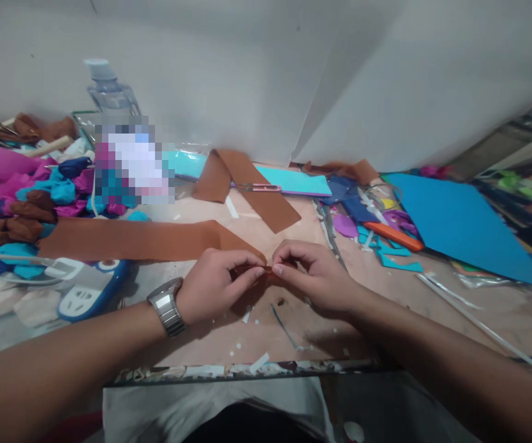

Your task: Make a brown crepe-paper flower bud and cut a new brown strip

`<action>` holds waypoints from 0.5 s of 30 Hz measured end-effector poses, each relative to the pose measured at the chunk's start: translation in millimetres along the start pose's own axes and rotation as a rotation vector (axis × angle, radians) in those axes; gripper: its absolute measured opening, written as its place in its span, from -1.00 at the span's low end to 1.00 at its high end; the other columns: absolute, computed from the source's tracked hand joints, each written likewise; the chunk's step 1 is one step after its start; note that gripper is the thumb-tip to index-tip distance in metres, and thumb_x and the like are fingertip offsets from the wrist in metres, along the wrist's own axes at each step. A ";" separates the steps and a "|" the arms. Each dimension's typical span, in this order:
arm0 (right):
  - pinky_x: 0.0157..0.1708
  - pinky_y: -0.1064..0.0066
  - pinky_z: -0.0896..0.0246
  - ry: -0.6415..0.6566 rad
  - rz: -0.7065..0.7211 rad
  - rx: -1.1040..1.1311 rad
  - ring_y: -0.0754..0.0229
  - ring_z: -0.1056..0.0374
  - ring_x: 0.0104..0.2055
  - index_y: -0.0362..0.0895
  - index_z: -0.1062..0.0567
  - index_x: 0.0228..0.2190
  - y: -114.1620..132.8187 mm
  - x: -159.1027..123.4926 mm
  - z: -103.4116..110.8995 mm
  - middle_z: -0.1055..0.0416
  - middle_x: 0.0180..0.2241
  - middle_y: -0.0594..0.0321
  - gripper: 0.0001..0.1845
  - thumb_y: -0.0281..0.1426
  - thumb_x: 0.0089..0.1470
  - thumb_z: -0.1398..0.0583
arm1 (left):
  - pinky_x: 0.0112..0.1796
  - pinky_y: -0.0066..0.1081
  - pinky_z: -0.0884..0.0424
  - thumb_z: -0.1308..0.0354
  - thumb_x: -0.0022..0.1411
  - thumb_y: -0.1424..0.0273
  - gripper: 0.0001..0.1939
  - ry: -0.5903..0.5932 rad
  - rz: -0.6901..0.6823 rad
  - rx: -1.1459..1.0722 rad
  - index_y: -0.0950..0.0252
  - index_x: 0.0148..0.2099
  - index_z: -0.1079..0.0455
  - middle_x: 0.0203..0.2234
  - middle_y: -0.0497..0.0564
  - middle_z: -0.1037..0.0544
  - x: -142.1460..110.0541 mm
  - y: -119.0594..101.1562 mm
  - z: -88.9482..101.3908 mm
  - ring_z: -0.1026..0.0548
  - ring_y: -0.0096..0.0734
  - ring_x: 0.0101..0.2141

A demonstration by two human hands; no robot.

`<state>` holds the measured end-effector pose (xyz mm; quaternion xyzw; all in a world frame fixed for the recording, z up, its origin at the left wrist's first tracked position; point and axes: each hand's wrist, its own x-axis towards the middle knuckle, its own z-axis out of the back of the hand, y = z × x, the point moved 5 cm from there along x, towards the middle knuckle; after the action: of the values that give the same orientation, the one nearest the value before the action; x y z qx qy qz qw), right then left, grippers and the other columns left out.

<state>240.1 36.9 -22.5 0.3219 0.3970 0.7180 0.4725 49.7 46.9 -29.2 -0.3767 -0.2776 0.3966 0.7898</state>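
Note:
A long, flat brown strip, of paper or thin cloth, runs across the left of the table to my fingers. My left hand, below a metal wristwatch, pinches the strip's narrowed end between thumb and fingers. Close beside it, my right hand pinches the same end, the two thumbs almost meeting. Between the fingertips the strip is gathered or folded, and part of it is hidden by the hands. Behind them lies a second, folded brown strip with a pink-handled cutter on it.
A power strip lies left, beside crumpled magenta, blue and brown pieces. A plastic bottle stands behind a pixelated patch. On the right are an orange cutter, a blue sheet and scraps. A white wall rises behind.

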 end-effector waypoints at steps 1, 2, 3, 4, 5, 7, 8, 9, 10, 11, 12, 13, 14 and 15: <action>-0.32 0.42 -0.18 0.000 0.005 -0.005 0.26 -0.31 -0.35 -0.14 -0.56 -0.35 0.4 0.0 0.2 -0.47 -0.40 0.29 -0.83 -0.30 0.21 -0.26 | -0.33 -0.51 -0.40 -0.20 0.45 0.23 -0.77 0.001 -0.001 -0.002 0.17 -0.10 -0.67 -0.35 -0.11 -0.72 -0.1 0.1 0.0 -0.59 -0.51 -0.41; -0.32 0.42 -0.18 0.000 0.011 -0.009 0.26 -0.32 -0.35 -0.14 -0.56 -0.36 0.7 0.0 0.4 -0.47 -0.40 0.29 -0.84 -0.31 0.21 -0.26 | -0.33 -0.51 -0.40 -0.20 0.45 0.23 -0.77 0.002 -0.003 -0.007 0.17 -0.10 -0.67 -0.34 -0.11 -0.73 -0.3 0.0 0.1 -0.60 -0.51 -0.41; -0.32 0.42 -0.19 0.001 0.014 -0.012 0.26 -0.32 -0.35 -0.15 -0.55 -0.36 1.0 0.0 0.4 -0.47 -0.40 0.29 -0.84 -0.32 0.21 -0.26 | -0.33 -0.51 -0.40 -0.21 0.45 0.23 -0.77 0.006 -0.004 -0.014 0.18 -0.10 -0.67 -0.34 -0.11 -0.73 -0.5 -0.1 0.2 -0.60 -0.51 -0.41; -0.32 0.42 -0.19 0.001 0.015 -0.011 0.26 -0.32 -0.35 -0.15 -0.55 -0.36 1.1 -0.1 0.5 -0.47 -0.40 0.29 -0.84 -0.32 0.21 -0.26 | -0.33 -0.51 -0.41 -0.21 0.45 0.23 -0.77 0.010 -0.002 -0.024 0.18 -0.10 -0.67 -0.34 -0.11 -0.73 -0.5 -0.1 0.1 -0.60 -0.51 -0.40; -0.32 0.42 -0.19 0.000 0.015 -0.009 0.26 -0.32 -0.35 -0.15 -0.55 -0.36 1.1 -0.1 0.6 -0.47 -0.40 0.29 -0.84 -0.32 0.22 -0.25 | -0.33 -0.51 -0.41 -0.21 0.45 0.22 -0.76 0.013 0.003 -0.035 0.18 -0.11 -0.67 -0.34 -0.10 -0.73 -0.5 0.1 0.2 -0.61 -0.50 -0.40; -0.33 0.43 -0.20 -0.003 0.026 -0.013 0.27 -0.33 -0.36 -0.14 -0.55 -0.35 1.7 -0.1 0.9 -0.47 -0.40 0.29 -0.83 -0.31 0.24 -0.25 | -0.31 -0.51 -0.42 -0.21 0.45 0.22 -0.76 0.010 0.012 -0.052 0.19 -0.11 -0.67 -0.33 -0.10 -0.73 0.1 0.7 0.6 -0.62 -0.50 -0.38; -0.32 0.43 -0.21 -0.003 0.041 -0.019 0.27 -0.34 -0.35 -0.14 -0.56 -0.34 2.4 -0.2 0.9 -0.49 -0.39 0.29 -0.83 -0.31 0.24 -0.27 | -0.30 -0.51 -0.42 -0.21 0.45 0.23 -0.77 0.006 0.013 -0.056 0.18 -0.11 -0.67 -0.31 -0.11 -0.74 0.5 0.9 0.8 -0.62 -0.49 -0.37; -0.31 0.43 -0.23 0.000 0.060 -0.025 0.27 -0.36 -0.34 -0.14 -0.57 -0.32 3.2 -0.3 0.7 -0.50 -0.37 0.28 -0.84 -0.30 0.23 -0.29 | -0.30 -0.52 -0.42 -0.21 0.45 0.24 -0.77 0.004 0.011 -0.058 0.17 -0.11 -0.67 -0.31 -0.12 -0.74 1.0 1.0 0.9 -0.62 -0.50 -0.36; -0.29 0.43 -0.25 0.001 0.084 -0.033 0.27 -0.38 -0.32 -0.13 -0.59 -0.30 4.3 -0.4 0.5 -0.52 -0.34 0.27 -0.85 -0.30 0.23 -0.31 | -0.29 -0.52 -0.42 -0.21 0.45 0.24 -0.78 0.004 0.009 -0.058 0.17 -0.11 -0.67 -0.30 -0.12 -0.74 1.3 1.0 0.9 -0.62 -0.50 -0.35; -0.27 0.44 -0.28 0.004 0.108 -0.042 0.27 -0.41 -0.30 -0.13 -0.60 -0.27 5.3 -0.6 0.0 -0.53 -0.31 0.26 -0.86 -0.30 0.22 -0.33 | -0.29 -0.52 -0.41 -0.20 0.45 0.24 -0.78 0.009 0.007 -0.057 0.16 -0.11 -0.67 -0.30 -0.13 -0.74 1.6 1.0 0.6 -0.62 -0.50 -0.34; -0.25 0.44 -0.30 0.003 0.134 -0.050 0.27 -0.43 -0.28 -0.12 -0.61 -0.26 6.3 -0.9 -0.4 -0.54 -0.28 0.26 -0.87 -0.31 0.21 -0.34 | -0.29 -0.52 -0.41 -0.20 0.45 0.25 -0.78 0.017 0.004 -0.057 0.16 -0.11 -0.67 -0.29 -0.13 -0.74 1.7 0.9 0.2 -0.62 -0.50 -0.34; -0.24 0.45 -0.31 -0.003 0.156 -0.056 0.27 -0.44 -0.27 -0.12 -0.62 -0.26 7.2 -1.3 -0.6 -0.55 -0.27 0.25 -0.88 -0.31 0.22 -0.34 | -0.28 -0.52 -0.41 -0.20 0.46 0.25 -0.78 0.024 0.002 -0.057 0.16 -0.11 -0.67 -0.30 -0.13 -0.74 1.6 0.7 -0.1 -0.62 -0.50 -0.34; -0.25 0.46 -0.32 -0.011 0.171 -0.060 0.28 -0.45 -0.28 -0.12 -0.62 -0.27 7.8 -1.7 -0.5 -0.55 -0.28 0.25 -0.88 -0.32 0.23 -0.34 | -0.28 -0.52 -0.42 -0.20 0.46 0.25 -0.78 0.030 0.000 -0.058 0.17 -0.11 -0.67 -0.30 -0.13 -0.74 1.4 0.5 -0.3 -0.62 -0.50 -0.34; -0.26 0.46 -0.32 -0.019 0.178 -0.061 0.29 -0.44 -0.29 -0.12 -0.61 -0.29 8.0 -2.0 -0.3 -0.54 -0.29 0.25 -0.88 -0.32 0.24 -0.33 | -0.28 -0.53 -0.42 -0.21 0.45 0.25 -0.78 0.033 -0.001 -0.060 0.17 -0.11 -0.67 -0.30 -0.13 -0.74 1.1 0.3 -0.3 -0.62 -0.50 -0.35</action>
<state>237.1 33.1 -15.9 0.3481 0.3406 0.7657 0.4202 50.4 47.9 -29.4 -0.4065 -0.2765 0.3812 0.7829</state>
